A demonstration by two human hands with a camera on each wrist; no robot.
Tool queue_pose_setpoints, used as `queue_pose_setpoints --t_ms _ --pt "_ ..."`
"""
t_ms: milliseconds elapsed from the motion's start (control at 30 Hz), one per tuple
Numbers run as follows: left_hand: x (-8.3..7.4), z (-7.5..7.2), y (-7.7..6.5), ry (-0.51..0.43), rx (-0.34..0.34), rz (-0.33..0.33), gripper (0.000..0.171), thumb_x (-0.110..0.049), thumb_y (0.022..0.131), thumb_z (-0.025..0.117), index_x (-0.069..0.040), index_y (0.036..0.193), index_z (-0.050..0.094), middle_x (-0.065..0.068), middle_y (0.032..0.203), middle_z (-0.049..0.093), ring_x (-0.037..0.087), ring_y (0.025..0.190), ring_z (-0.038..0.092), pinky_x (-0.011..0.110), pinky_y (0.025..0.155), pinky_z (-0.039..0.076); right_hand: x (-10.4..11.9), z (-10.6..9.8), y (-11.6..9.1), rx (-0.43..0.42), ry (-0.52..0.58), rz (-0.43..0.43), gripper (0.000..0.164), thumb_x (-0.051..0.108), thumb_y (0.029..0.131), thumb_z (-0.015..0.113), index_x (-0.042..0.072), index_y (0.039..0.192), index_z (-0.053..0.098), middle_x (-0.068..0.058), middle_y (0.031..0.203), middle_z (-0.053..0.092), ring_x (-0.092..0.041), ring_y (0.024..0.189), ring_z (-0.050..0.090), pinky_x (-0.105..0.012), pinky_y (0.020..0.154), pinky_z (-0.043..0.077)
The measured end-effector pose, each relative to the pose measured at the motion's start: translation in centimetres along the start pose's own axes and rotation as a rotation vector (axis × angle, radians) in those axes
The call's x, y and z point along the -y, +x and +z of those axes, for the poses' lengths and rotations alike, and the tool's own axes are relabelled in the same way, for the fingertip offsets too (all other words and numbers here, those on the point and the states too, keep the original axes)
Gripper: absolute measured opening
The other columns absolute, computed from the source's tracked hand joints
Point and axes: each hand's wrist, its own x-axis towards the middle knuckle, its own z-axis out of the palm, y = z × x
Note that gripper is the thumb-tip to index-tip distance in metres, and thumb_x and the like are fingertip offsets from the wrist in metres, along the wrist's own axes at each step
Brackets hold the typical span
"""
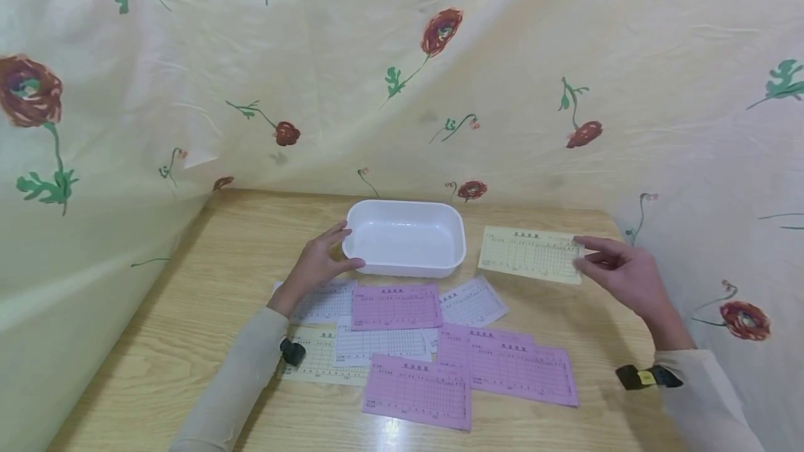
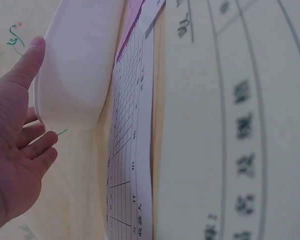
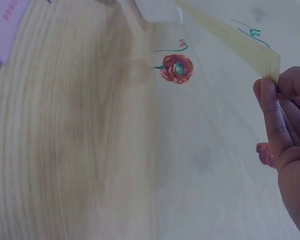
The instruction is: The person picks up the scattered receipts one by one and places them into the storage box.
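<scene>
My right hand (image 1: 628, 274) pinches the right edge of a yellow printed form slip (image 1: 530, 254), holding it up to the right of a white plastic tub (image 1: 402, 274). In the right wrist view, thumb and fingers meet on the corner of the yellow slip (image 3: 260, 55). My left hand (image 1: 317, 264) grips the tub's left end, its thumb at the near corner and its fingers along the side. The left wrist view has that hand (image 2: 20, 125) around the rim of the tub (image 2: 77, 65). Nothing lies inside the tub.
Pink slips (image 1: 397, 307), white slips (image 1: 474, 302) and another yellow slip (image 1: 314, 347) lie scattered and overlapping on the wooden table (image 1: 188, 284) in front of the tub. A flower-patterned cloth (image 1: 352, 75) hangs behind the table and down both sides.
</scene>
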Motion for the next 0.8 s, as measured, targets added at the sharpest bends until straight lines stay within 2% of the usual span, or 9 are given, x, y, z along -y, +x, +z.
queue_pose_setpoints --t_ms 267,700,800 --pt "0.0 0.0 -0.1 -0.020 0.003 -0.005 0.088 -0.049 0.079 0.085 -0.001 0.147 0.053 0.015 0.164 0.034 0.035 0.152 0.030 0.053 0.122 0.030 0.8 -0.6 0.5 -0.038 0.050 -0.031 0.038 0.007 0.090 0.078 -0.003 0.125 0.070 0.029 0.086 0.068 0.007 0.071 0.068 -0.011 0.061 0.054" --pt "0.2 0.0 0.1 -0.006 0.015 -0.019 0.089 -0.049 0.081 0.084 -0.002 0.148 0.051 0.015 0.165 0.033 0.034 0.152 0.030 0.051 0.123 0.029 2.5 -0.9 1.9 -0.028 0.069 0.035 0.043 0.018 0.091 0.079 0.003 0.130 0.070 0.027 0.087 0.071 0.005 0.074 0.069 -0.012 0.062 0.054" --pt "0.1 0.0 0.1 0.000 0.017 -0.023 0.089 -0.049 0.081 0.084 -0.002 0.148 0.051 0.015 0.165 0.033 0.034 0.152 0.030 0.051 0.123 0.029 2.9 -0.6 2.4 -0.041 0.093 0.027 0.042 0.015 0.090 0.080 0.002 0.128 0.070 0.027 0.086 0.071 0.005 0.074 0.069 -0.011 0.063 0.054"
